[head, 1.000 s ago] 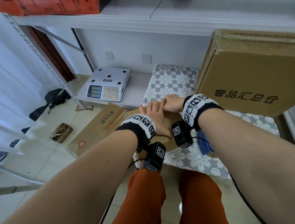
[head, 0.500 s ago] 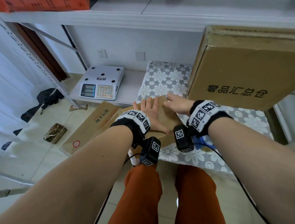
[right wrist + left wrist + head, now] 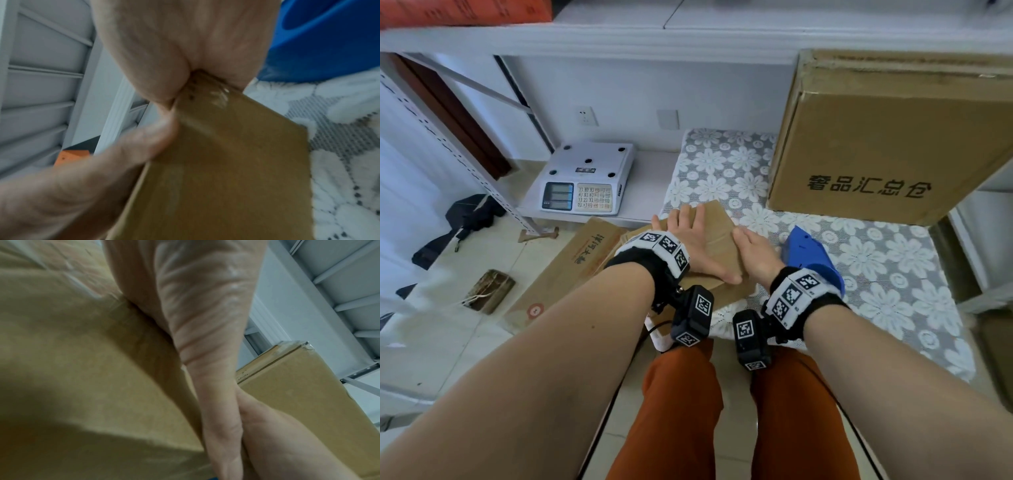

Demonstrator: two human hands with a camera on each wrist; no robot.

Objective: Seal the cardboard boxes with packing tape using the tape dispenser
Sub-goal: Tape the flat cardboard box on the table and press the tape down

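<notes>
A small brown cardboard box (image 3: 717, 236) lies on the flowered tablecloth (image 3: 876, 274) near the table's left edge. My left hand (image 3: 686, 231) lies flat on its top, fingers straight and pointing away from me. The left wrist view shows that palm (image 3: 195, 313) pressed onto the cardboard (image 3: 82, 369). My right hand (image 3: 753, 255) rests against the box's right edge, fingers extended. In the right wrist view a box corner (image 3: 226, 154) presses into the right palm (image 3: 185, 40). The blue tape dispenser (image 3: 810, 255) lies on the cloth just right of the right hand, held by neither hand.
A large brown cardboard box (image 3: 887, 150) with black printing stands at the table's back right. A white weighing scale (image 3: 585, 181) sits on a low shelf to the left. Flattened cardboard (image 3: 571, 270) lies on the tiled floor beside the table.
My right hand has slid back toward me along the small box's right edge, uncovering the blue dispenser. The left hand stays flat on the box top.
</notes>
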